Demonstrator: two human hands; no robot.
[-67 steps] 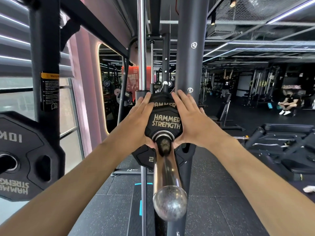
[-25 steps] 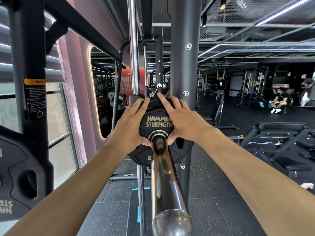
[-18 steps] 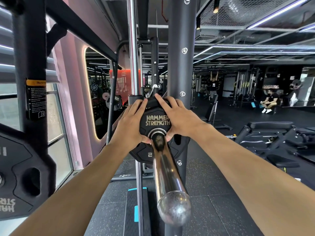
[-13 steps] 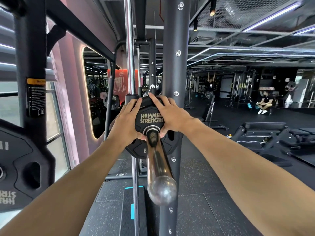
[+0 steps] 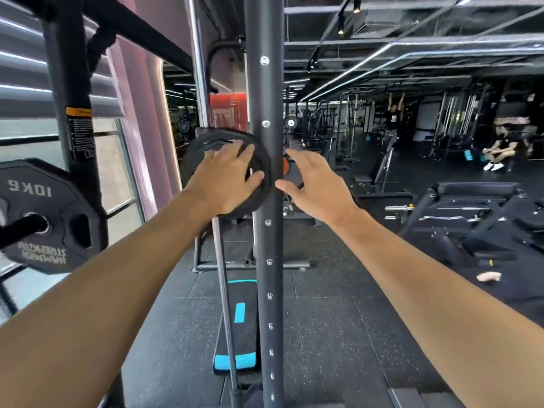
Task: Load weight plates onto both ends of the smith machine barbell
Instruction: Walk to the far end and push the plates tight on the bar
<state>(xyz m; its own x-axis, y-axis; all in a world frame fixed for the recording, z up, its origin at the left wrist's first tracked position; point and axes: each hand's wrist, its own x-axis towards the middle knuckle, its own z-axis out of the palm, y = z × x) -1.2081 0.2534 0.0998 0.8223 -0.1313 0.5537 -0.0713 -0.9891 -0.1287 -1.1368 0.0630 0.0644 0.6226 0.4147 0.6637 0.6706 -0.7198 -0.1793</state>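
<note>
Left hand (image 5: 226,178) lies flat with straight fingers on the round black rubber weight plate (image 5: 206,148) at frame centre; right hand (image 5: 318,187) hovers spread, so press squarely.

dark upright post (image 5: 266,231) between both hands, open floor (image 5: 338,319) right

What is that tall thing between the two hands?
In the head view, a dark upright post of the machine stands between the left hand and right hand.

1 head view, forward-down, close behind upright post (image 5: 266,201).
</note>
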